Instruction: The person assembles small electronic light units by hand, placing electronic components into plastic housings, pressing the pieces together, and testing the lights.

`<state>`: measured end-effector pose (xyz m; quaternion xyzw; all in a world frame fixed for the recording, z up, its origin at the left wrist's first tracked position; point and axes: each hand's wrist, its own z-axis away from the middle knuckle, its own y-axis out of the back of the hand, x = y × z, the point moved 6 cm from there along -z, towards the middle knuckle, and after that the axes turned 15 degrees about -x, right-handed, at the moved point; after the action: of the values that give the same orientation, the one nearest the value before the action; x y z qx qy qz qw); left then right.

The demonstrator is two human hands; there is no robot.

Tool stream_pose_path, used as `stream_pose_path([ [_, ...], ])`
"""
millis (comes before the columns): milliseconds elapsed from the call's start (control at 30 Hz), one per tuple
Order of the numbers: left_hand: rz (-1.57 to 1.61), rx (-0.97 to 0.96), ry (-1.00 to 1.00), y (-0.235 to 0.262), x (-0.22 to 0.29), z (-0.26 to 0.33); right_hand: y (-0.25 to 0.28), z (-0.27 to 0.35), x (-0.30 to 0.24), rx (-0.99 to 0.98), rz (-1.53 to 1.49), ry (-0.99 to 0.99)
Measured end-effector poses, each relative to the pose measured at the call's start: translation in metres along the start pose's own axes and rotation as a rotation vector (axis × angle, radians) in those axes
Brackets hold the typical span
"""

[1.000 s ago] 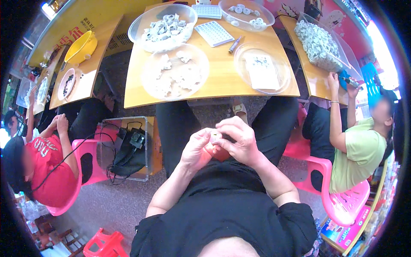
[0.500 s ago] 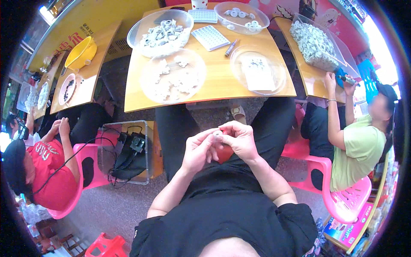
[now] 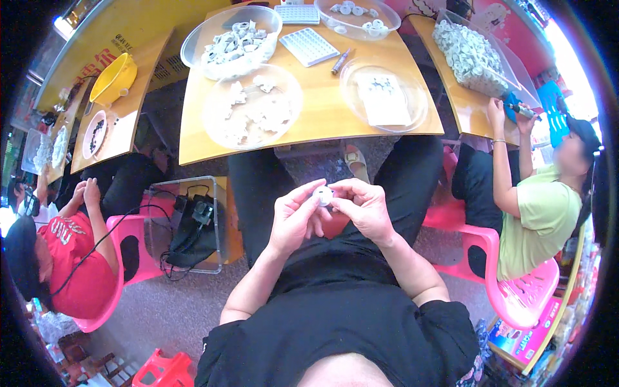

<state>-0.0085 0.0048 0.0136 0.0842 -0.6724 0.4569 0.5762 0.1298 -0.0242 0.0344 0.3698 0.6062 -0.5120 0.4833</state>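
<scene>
Above my lap, a small round white part with a dark hole in its face is pinched between both hands. My left hand grips its left side with thumb and index finger, the other fingers curled below. On its right side, my right hand presses thumb and fingertips against it. Something red shows partly behind my hands. Ahead on the table, a shallow clear bowl holds white pieces. Behind it, a deeper clear bowl is heaped with grey-white parts.
A clear bowl on the right holds a white sheet with small pieces. White gridded trays, a marker pen and another bowl stand farther back. Co-workers sit at both sides. A clear bin with cables is left of my legs.
The white part has turned so that its round face and hole show, and my fingers have spread slightly around it. The whole view has shifted a little.
</scene>
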Motion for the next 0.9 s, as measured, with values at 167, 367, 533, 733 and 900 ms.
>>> stream_pose_path([
  [167, -0.011, -0.028, 0.023, 0.002, -0.003, -0.002, -0.001, -0.001, 0.001, 0.016, -0.03, -0.003],
  [367, -0.014, -0.04, 0.021, 0.004, -0.006, -0.001, 0.0, -0.004, -0.001, -0.032, -0.026, -0.058],
  [533, -0.052, -0.045, 0.02, 0.003, -0.004, 0.002, -0.006, -0.001, -0.002, 0.004, 0.013, -0.035],
  [733, -0.179, 0.092, -0.048, 0.004, -0.011, 0.0, -0.005, -0.003, 0.006, 0.074, 0.216, -0.051],
  [900, -0.064, -0.017, 0.024, 0.011, -0.016, -0.002, 0.001, -0.009, 0.009, 0.015, 0.32, -0.086],
])
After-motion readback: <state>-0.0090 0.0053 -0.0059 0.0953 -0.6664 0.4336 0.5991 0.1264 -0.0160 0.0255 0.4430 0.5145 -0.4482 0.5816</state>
